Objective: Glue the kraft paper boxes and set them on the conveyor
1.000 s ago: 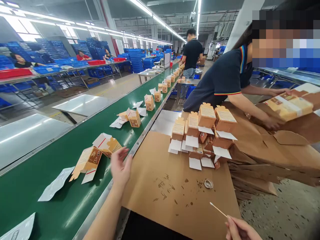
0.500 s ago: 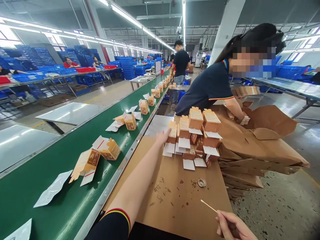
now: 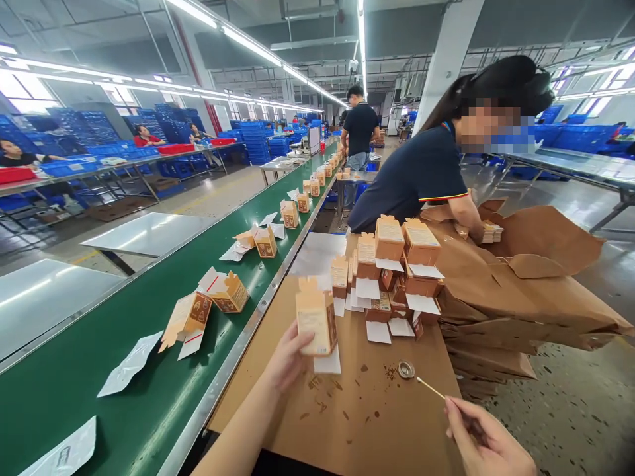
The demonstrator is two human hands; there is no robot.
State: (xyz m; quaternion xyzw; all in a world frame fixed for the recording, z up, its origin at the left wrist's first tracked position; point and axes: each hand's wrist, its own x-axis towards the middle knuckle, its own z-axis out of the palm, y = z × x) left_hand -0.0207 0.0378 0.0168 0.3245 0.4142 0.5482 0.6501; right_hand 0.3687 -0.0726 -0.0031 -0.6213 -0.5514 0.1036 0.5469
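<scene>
A small tan and brown carton (image 3: 316,320) with its flaps out is gripped at its lower left by my left hand (image 3: 290,357), above the cardboard-covered table (image 3: 391,430). Between thumb and fingers of my right hand (image 3: 481,433) I pinch a cotton swab (image 3: 430,387), its white tip pointing up and left. Close to that tip lies a small round dish (image 3: 405,369), with dark specks and stains around it on the cardboard. Behind the held carton, similar cartons (image 3: 389,239) stand stacked with white flaps hanging out.
Left of the table runs a green conveyor belt (image 3: 163,406) carrying cartons (image 3: 229,293) and silvery white pouches (image 3: 129,363). At the right a co-worker (image 3: 411,172) bends over a large brown paper-lined container (image 3: 536,284). Another person (image 3: 360,125) stands further along the belt.
My left hand has taken a carton from the stack's left side and brought it nearer. My right hand, with the swab, has shifted slightly right and up. The co-worker's hands have moved.
</scene>
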